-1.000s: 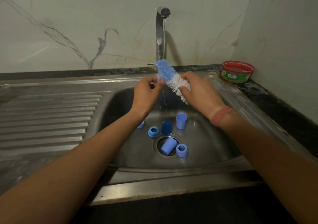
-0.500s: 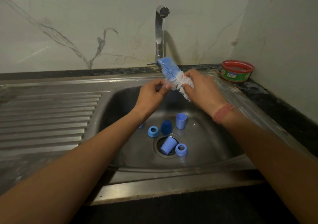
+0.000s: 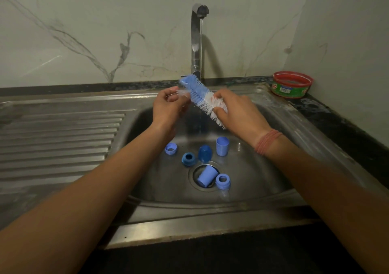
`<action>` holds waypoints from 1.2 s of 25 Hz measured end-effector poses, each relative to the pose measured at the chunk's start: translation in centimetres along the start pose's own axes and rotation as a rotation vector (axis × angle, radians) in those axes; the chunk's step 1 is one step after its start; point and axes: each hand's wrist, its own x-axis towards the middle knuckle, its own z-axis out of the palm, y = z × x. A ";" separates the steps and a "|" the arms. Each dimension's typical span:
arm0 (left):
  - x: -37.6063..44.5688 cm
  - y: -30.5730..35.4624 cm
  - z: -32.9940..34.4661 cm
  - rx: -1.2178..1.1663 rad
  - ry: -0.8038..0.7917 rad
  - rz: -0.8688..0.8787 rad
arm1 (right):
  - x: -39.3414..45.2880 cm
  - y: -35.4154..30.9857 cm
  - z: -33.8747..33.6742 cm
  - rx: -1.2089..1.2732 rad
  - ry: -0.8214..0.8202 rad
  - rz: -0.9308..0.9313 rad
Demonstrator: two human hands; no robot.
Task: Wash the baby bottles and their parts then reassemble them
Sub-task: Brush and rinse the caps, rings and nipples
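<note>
Scrubbing continues: right hand (image 3: 235, 109) grips bottle brush (image 3: 202, 99) lower now, bristles drawn across clear teat (image 3: 182, 93) pinched in left hand (image 3: 168, 105) over sink basin (image 3: 280, 181); blue parts (image 3: 207, 175) at drain unwashed

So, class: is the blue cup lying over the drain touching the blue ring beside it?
Touching. The head view shows the tipped cup meeting the ring with no gap visible.

Blue-and-white bottle brush (image 3: 203, 100), 6 blue bottle parts (image 3: 207, 175), red-and-green tub (image 3: 291, 84), grey-veined white marble wall (image 3: 105, 31)
</note>
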 end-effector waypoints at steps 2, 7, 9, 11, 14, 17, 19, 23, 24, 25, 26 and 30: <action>-0.2 -0.2 0.1 0.064 -0.066 0.035 | 0.0 0.5 -0.4 -0.037 0.018 0.016; 0.8 -0.6 -0.8 0.172 -0.053 0.085 | 0.1 0.9 -1.3 -0.057 0.058 -0.011; 1.2 -0.8 -1.3 0.112 0.023 0.045 | 0.2 0.9 -1.8 -0.067 0.083 -0.028; 1.4 -0.5 -1.6 0.020 0.088 -0.003 | 0.0 0.8 -2.3 -0.098 0.094 -0.030; 1.3 0.1 -2.0 -0.078 0.128 -0.028 | -0.1 0.9 -2.5 -0.124 0.095 -0.050; 1.5 0.5 -2.1 -0.018 0.057 0.000 | -0.1 0.9 -2.2 -0.127 0.082 -0.091; 1.4 0.5 -2.0 0.037 -0.009 0.014 | 0.0 1.1 -2.1 -0.166 0.107 -0.140; 1.3 0.3 -2.3 0.117 -0.045 0.000 | -0.1 1.4 -2.6 -0.315 0.160 -0.263; 1.3 0.3 -2.4 0.102 -0.038 -0.012 | -0.1 1.3 -2.7 -0.336 0.164 -0.279; 1.2 0.4 -2.5 0.088 -0.032 -0.028 | -0.1 1.2 -2.7 -0.349 0.163 -0.293; 1.1 0.5 -2.5 0.087 -0.027 -0.046 | 0.0 1.0 -2.8 -0.361 0.158 -0.311; 1.1 0.7 -2.4 0.090 -0.039 -0.051 | -0.2 0.9 -2.9 -0.327 0.133 -0.321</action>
